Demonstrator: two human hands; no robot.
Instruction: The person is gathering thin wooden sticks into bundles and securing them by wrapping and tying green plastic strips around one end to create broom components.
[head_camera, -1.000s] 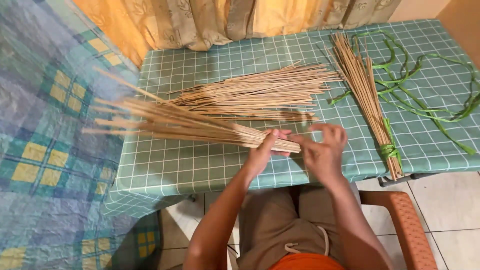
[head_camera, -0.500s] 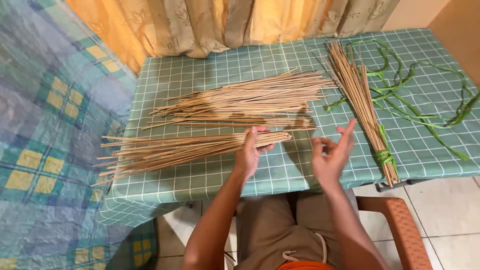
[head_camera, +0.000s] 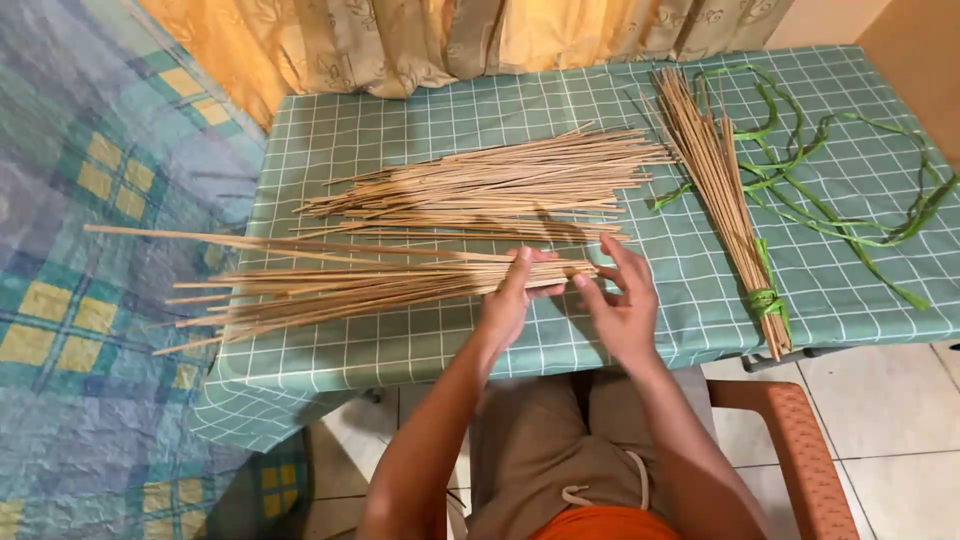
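The left hand (head_camera: 512, 300) wraps around a bundle of thin sticks (head_camera: 340, 280) near its right-hand end, fingers curled over the top and closed on the bunch. The bundle lies across the near part of the table (head_camera: 400, 345), which is covered by a green checked tablecloth, and its far ends fan out past the table's left edge — one long stick sits apart from the rest, slightly higher. The right hand (head_camera: 620, 300) is at the butt end of the same bundle, fingers loosely spread and extended; its fingertips (head_camera: 583, 282) touch the stick ends, with nothing gripped.

Just beyond the held bundle lies a loose pile of sticks (head_camera: 490, 185), spread roughly parallel to it across the middle of the table. To the right, a tied bundle of sticks (head_camera: 720, 180) runs from the far edge toward the near edge, bound close to its near end with a green strip (head_camera: 765, 300). Loose green strips (head_camera: 850, 190) curl over the right part of the tablecloth. An orange chair arm (head_camera: 800, 440) shows at the lower right, and a patterned curtain (head_camera: 420, 40) hangs behind the table.
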